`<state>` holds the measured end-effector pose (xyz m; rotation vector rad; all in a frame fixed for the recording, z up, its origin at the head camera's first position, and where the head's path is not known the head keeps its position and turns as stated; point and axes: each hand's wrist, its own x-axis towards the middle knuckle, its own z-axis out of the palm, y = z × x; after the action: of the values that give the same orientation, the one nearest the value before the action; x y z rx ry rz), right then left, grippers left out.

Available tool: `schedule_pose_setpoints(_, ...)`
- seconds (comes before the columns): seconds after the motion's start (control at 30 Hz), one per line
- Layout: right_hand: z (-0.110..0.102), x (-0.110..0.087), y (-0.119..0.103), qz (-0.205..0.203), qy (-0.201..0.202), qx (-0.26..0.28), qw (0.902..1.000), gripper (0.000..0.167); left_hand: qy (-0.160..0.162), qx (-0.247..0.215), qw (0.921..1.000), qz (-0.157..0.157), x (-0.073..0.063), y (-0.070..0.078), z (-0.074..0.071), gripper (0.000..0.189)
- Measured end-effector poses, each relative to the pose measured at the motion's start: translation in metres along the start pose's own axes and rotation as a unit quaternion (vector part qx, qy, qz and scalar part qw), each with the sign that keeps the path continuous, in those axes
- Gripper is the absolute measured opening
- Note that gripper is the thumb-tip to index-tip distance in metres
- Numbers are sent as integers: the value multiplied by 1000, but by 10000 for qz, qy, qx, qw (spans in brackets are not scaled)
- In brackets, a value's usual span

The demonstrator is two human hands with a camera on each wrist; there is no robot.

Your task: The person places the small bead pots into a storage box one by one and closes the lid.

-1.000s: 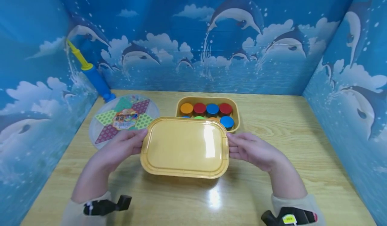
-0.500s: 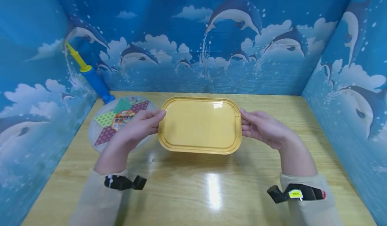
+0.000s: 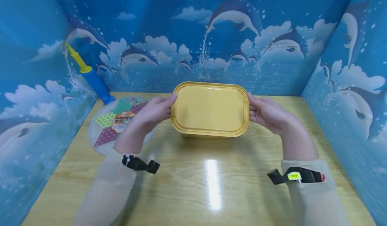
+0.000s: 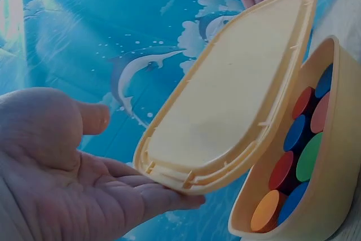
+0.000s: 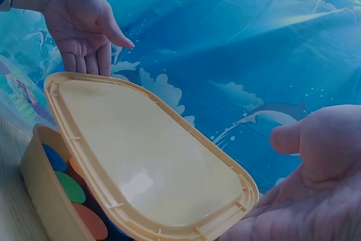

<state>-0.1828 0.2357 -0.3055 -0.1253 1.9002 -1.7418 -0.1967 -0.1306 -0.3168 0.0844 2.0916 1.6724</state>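
Note:
A yellow plastic lid is raised over a yellow box, with a gap between them in both wrist views. Round tubs with orange, red, blue and green tops sit inside the box. My left hand touches the lid's left end with fairly straight fingers, its thumb standing apart from the lid in the left wrist view. At the right end my right hand supports the lid in the same way, thumb off it in the right wrist view. From the head view the lid hides nearly the whole box.
A round clear package with patterned triangles lies on the wooden table, partly behind my left forearm. A blue and yellow pump leans at the back left corner. Dolphin-printed walls enclose the table at the back and both sides.
Both hands have carried the lid forward and to the right, from in front of the box to above it. The tubs, visible in the head view one second ago, are now covered there.

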Motion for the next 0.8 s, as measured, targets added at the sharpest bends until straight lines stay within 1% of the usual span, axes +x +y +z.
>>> schedule_pose_setpoints(0.1, 0, 2, -1, -131, 63, 10, 9999, 76, 220, 20, 9998, 1, 5, 3, 4, 66)
schedule_pose_setpoints(0.13, 0, 3, -1, -205, 93, 19, 9997, 77, 309, -44, 9995, 31, 6, 3, 6, 67)
schedule_pose_setpoints(0.23, 3, 4, 0, -400, 351, -22, 9986, 85, 552, -298, 9977, 268, 8, 4, 11, 68)
schedule_pose_setpoints(0.33, 8, 5, -1, -527, 730, -91, 9959, 90, 904, -166, 9940, 600, 9, 3, 18, 72)
schedule_pose_setpoints(0.37, 9, 5, -1, -532, 861, -113, 9948, 91, 1030, -54, 9922, 703, 9, 2, 20, 73)
schedule_pose_setpoints(0.43, 12, 7, -2, -626, 972, -113, 9932, 91, 1263, 218, 9880, 857, 9, 1, 23, 75)
schedule_pose_setpoints(0.5, 14, 8, -3, -749, 1042, -40, 9917, 91, 1406, 331, 9850, 944, 10, 1, 26, 78)
schedule_pose_setpoints(0.57, 16, 9, -3, -841, 1160, 44, 9897, 91, 1475, 390, 9843, 883, 9, 3, 29, 81)
schedule_pose_setpoints(0.7, 19, 10, -2, -1001, 1503, 268, 9832, 90, 1509, 472, 9855, 623, 9, 4, 32, 87)
schedule_pose_setpoints(0.8, 20, 11, 2, -1156, 1612, 432, 9792, 86, 1488, 559, 9864, 424, 8, 4, 33, 92)
